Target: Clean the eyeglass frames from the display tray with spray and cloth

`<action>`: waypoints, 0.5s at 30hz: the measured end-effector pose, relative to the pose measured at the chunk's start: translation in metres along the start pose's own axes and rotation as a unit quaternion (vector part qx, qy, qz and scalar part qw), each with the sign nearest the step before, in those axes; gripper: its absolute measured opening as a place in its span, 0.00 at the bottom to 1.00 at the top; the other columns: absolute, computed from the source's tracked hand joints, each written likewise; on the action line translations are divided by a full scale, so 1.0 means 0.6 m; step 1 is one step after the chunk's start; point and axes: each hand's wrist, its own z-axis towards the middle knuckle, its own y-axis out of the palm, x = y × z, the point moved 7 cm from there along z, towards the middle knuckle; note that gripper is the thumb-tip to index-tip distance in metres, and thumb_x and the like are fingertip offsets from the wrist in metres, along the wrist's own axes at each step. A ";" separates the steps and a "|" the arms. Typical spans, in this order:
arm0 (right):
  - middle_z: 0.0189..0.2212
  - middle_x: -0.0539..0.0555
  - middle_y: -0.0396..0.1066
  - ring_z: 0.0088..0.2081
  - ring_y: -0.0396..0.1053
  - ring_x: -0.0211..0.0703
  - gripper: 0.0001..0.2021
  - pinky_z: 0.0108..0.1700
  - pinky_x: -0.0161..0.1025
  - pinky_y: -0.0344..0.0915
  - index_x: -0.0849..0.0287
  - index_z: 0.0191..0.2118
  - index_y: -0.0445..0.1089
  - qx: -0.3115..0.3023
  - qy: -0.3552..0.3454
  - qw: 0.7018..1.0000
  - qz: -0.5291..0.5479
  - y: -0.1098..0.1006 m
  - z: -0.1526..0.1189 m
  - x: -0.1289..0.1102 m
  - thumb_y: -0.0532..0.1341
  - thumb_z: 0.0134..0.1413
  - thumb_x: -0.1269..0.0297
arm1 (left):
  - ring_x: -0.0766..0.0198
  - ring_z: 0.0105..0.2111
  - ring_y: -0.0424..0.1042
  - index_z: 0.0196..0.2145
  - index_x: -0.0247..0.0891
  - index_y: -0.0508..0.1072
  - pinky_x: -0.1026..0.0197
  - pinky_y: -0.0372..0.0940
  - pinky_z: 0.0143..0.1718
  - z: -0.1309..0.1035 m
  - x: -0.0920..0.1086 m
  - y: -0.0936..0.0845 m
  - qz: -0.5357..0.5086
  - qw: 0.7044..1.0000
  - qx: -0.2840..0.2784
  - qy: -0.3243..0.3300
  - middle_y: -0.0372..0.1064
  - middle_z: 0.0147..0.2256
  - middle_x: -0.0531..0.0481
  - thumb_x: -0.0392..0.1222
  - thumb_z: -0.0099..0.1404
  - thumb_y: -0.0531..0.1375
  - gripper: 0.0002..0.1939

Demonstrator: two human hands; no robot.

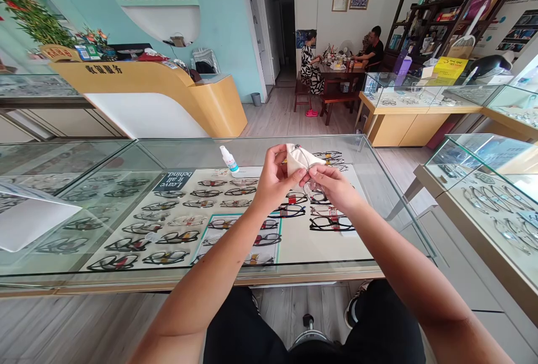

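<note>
Above the glass counter I hold a pair of thin-rimmed eyeglasses together with a cream cleaning cloth. My left hand is closed on the cloth, which is folded over part of the glasses. The fingers of my right hand pinch the eyeglasses near the cloth's lower edge; the fingers partly hide the frame. A white spray bottle with a blue and red label stands on the glass to the left of my hands.
Under the glass top lie rows of spectacle frames. A white panel-like object is at the left. Another glass showcase is on the right. Two people sit at a table at the back.
</note>
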 end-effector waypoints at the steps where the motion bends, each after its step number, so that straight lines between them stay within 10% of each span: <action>1: 0.35 0.53 0.82 0.40 0.71 0.46 0.21 0.47 0.43 0.63 0.52 0.37 0.84 -0.003 -0.002 1.000 -0.003 0.000 0.000 0.000 0.75 0.65 0.38 | 0.58 0.43 0.83 0.62 0.49 0.65 0.56 0.79 0.41 0.000 0.001 -0.001 0.004 1.000 -0.001 0.004 0.75 0.67 0.37 0.58 0.64 0.81 0.40; 9: 0.39 0.54 0.84 0.41 0.71 0.46 0.22 0.47 0.44 0.62 0.52 0.38 0.85 -0.009 -0.008 1.000 -0.019 -0.001 0.000 0.003 0.73 0.67 0.37 | 0.47 0.60 0.79 0.72 0.49 0.69 0.51 0.78 0.56 0.000 0.002 -0.008 0.029 0.999 -0.008 0.012 0.73 0.70 0.36 0.56 0.68 0.78 0.41; 15: 0.38 0.53 0.84 0.40 0.68 0.46 0.22 0.47 0.44 0.61 0.51 0.37 0.84 -0.007 -0.010 1.000 -0.024 0.001 -0.003 -0.002 0.74 0.66 0.37 | 0.60 0.40 0.80 0.62 0.46 0.70 0.57 0.75 0.43 0.000 -0.015 -0.014 -0.036 0.996 0.019 -0.074 0.82 0.53 0.45 0.57 0.60 0.83 0.41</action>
